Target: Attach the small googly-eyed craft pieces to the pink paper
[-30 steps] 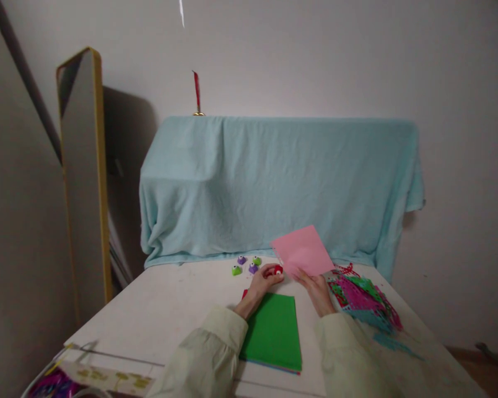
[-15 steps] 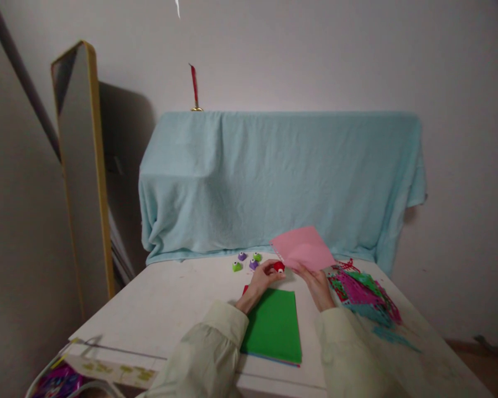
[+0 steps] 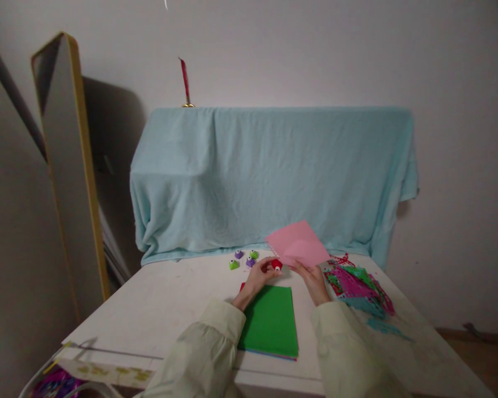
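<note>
My left hand [image 3: 260, 275] is closed, its fingertips pinching a red puncher [image 3: 276, 265], a small rounded piece with a white, eye-like spot. Beside it, my right hand [image 3: 311, 277] grips the near edge of a pink sheet [image 3: 299, 243], which is held tilted above the table with small notches along its left edge. Below my left wrist lies a stack of coloured sheets, a green sheet [image 3: 271, 320] on top. Past my left hand sit several small green and purple pieces with eye-like spots, among them a green one [image 3: 233, 265] and a purple one [image 3: 238, 254].
To the right lies a pile of perforated coloured scraps [image 3: 361, 287]. A light blue cloth [image 3: 274, 177] drapes over something at the back of the white table [image 3: 161, 309]. A gold-framed mirror [image 3: 83, 143] leans at the left, and a bag [image 3: 56, 382] stands by the front left edge.
The whole view has shifted slightly, with everything appearing a little further left and up. Both hands keep their holds on the red piece and the pink sheet.
</note>
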{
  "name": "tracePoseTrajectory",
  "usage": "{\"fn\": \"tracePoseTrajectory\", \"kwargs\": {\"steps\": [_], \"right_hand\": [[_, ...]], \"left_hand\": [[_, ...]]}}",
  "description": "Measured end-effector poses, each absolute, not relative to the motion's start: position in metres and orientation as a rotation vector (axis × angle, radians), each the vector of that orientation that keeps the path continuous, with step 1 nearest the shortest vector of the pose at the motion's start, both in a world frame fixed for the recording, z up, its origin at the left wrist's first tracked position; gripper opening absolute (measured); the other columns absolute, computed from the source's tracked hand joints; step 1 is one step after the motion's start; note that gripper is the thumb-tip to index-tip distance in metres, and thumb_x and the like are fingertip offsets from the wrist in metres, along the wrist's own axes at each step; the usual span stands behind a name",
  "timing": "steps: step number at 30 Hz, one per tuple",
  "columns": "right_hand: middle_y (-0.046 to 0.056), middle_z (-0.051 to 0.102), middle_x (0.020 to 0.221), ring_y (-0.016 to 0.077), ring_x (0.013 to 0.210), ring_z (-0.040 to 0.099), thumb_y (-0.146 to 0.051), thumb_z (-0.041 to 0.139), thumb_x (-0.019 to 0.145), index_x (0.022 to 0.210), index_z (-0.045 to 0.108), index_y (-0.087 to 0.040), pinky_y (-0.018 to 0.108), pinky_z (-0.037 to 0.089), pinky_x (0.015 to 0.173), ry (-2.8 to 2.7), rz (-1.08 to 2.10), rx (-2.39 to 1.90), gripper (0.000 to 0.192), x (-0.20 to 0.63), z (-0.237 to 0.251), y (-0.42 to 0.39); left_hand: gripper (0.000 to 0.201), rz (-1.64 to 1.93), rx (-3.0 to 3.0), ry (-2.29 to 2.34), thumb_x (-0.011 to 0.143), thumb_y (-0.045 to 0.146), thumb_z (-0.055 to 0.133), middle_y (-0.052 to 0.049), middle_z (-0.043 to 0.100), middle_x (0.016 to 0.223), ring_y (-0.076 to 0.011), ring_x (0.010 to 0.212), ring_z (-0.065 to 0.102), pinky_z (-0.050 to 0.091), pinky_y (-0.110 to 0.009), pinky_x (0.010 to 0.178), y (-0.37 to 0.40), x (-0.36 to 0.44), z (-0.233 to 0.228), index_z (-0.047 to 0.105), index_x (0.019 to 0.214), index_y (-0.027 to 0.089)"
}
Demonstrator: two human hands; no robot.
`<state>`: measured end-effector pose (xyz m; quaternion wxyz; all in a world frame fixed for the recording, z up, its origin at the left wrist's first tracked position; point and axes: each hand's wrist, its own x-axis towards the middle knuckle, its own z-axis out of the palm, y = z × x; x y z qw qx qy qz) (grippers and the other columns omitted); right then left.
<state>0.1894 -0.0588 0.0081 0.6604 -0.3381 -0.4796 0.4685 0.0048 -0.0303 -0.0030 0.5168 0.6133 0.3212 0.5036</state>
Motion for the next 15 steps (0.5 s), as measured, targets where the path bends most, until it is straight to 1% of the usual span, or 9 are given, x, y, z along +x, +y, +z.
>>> {"fn": "tracePoseTrajectory", "kwargs": {"steps": [4,8,12,15], "right_hand": [[0.008,0.071,0.099,0.024,0.09,0.066,-0.035,0.07,0.073,0.097,0.07,-0.014,0.042,0.05,0.089,-1.088,1.065,-0.795,0.032,0.19,0.008,-0.059],[0.007,0.07,0.1,0.0233,0.089,0.065,-0.035,0.071,0.072,0.098,0.07,-0.015,0.04,0.051,0.087,-1.106,1.059,-0.816,0.033,0.189,0.01,-0.06],[0.007,0.071,0.097,0.0226,0.083,0.066,-0.035,0.075,0.066,0.095,0.071,-0.015,0.039,0.055,0.079,-1.084,1.039,-0.833,0.036,0.189,0.009,-0.058],[0.008,0.071,0.096,0.0229,0.08,0.065,-0.037,0.077,0.063,0.097,0.07,-0.014,0.037,0.057,0.072,-1.089,1.018,-0.833,0.041,0.192,0.006,-0.055]], "left_hand": [[0.049,1.19,1.474,0.783,0.058,0.034,0.079,-0.006,0.065,0.086,-0.0145,0.072,0.057,0.043,-0.026,0.07,-0.029,0.005,-0.003,0.066,0.1,0.014],[0.046,1.212,1.512,0.809,0.059,0.036,0.079,-0.005,0.065,0.086,-0.0144,0.072,0.056,0.042,-0.026,0.07,-0.031,0.004,0.0,0.066,0.098,0.015],[0.043,1.227,1.531,0.804,0.063,0.037,0.076,-0.005,0.065,0.088,-0.0146,0.075,0.056,0.042,-0.025,0.071,-0.035,0.004,0.005,0.065,0.098,0.015],[0.041,1.237,1.513,0.782,0.064,0.037,0.075,-0.006,0.066,0.092,-0.0159,0.079,0.057,0.042,-0.026,0.074,-0.039,0.003,0.01,0.065,0.098,0.016]]}}
